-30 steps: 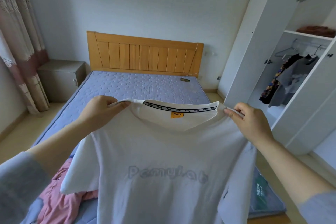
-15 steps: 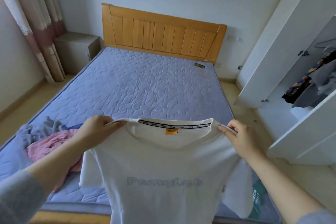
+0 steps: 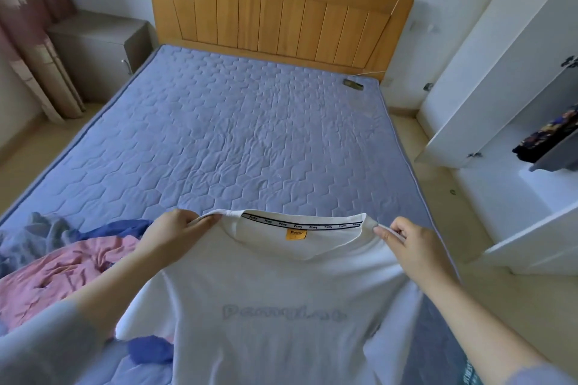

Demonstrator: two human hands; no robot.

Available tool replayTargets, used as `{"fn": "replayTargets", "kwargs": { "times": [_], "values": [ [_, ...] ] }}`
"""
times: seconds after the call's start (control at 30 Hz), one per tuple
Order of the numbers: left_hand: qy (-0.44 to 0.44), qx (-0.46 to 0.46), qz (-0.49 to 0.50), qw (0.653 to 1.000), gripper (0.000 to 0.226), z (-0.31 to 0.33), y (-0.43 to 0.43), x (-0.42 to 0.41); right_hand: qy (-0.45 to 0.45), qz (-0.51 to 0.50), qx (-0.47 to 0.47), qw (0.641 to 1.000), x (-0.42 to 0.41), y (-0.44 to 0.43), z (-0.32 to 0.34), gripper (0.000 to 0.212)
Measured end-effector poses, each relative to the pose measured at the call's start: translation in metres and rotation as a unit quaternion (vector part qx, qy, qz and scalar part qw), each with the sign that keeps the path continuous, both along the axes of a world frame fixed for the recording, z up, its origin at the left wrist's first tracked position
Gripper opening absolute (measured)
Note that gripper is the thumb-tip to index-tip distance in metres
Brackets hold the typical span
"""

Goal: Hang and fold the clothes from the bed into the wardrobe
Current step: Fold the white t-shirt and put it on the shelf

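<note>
Held up by its shoulders over the foot of the bed (image 3: pixel 244 134), the white T-shirt (image 3: pixel 269 306) hangs limp and light, so the left hand (image 3: pixel 175 233) and right hand (image 3: pixel 416 244), each pinched on a shoulder seam beside the collar, seem well placed.

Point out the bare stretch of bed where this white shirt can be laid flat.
The mattress is bare from the headboard down to the shirt, apart from a small dark thing at its far right corner. The near left is crowded with a pink garment and blue clothes.
</note>
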State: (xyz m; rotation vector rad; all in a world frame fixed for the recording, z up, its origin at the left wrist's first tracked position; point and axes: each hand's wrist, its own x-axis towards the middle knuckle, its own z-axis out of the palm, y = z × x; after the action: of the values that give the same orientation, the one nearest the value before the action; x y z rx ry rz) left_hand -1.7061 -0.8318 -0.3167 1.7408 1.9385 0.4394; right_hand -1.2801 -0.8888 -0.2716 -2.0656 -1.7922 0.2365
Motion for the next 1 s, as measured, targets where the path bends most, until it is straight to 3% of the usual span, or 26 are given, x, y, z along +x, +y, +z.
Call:
{"fn": "replayTargets", "kwargs": {
  "times": [0.3, 0.6, 1.0],
  "values": [
    [0.057, -0.005, 0.02, 0.998, 0.065, -0.045, 0.127, 0.041, -0.026, 0.001, -0.017, 1.0, 0.033, 0.131, -0.061, 0.044],
    [0.103, -0.039, 0.056, 0.992, 0.068, -0.149, 0.211, 0.081, -0.018, 0.004, -0.071, 0.997, 0.072, 0.229, -0.177, 0.049],
    [0.202, -0.047, 0.025, 0.978, 0.073, -0.278, 0.33, 0.118, -0.034, -0.021, -0.088, 0.995, 0.091, 0.338, -0.319, 0.046]
  ]
}}
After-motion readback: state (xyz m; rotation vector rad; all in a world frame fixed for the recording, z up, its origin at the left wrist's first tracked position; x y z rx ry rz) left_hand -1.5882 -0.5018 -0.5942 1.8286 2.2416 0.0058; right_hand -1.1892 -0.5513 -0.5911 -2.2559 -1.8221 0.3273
